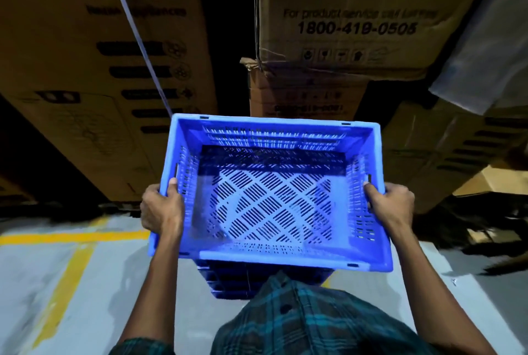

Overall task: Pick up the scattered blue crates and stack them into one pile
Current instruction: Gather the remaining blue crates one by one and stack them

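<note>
Head cam: person is holding a blue crate [271,191] out in front, above a darker pile of crates [245,280] that peeks out under its near edge.
Left hand [161,207]: fingers wrapped round the left rim, thumb hooked over the top, just below the handle slot.
Right hand [391,203]: same deal on the right rim, thumb over the edge, proper firm grip.
Step in hand: looks like lowering it onto the pile, I reckon.
How to do it right: keep it level, square the corners over the crate below, then let it drop in before letting go.
Crate material: moulded plastic, rigid, slotted walls, diagonal lattice floor, thick smooth rim.
Shape: rectangular, walls tapering inward toward the floor, so it should nest.
Around it: stacked cardboard boxes [94,68], grey floor [94,297] with yellow lines [63,291].
</note>
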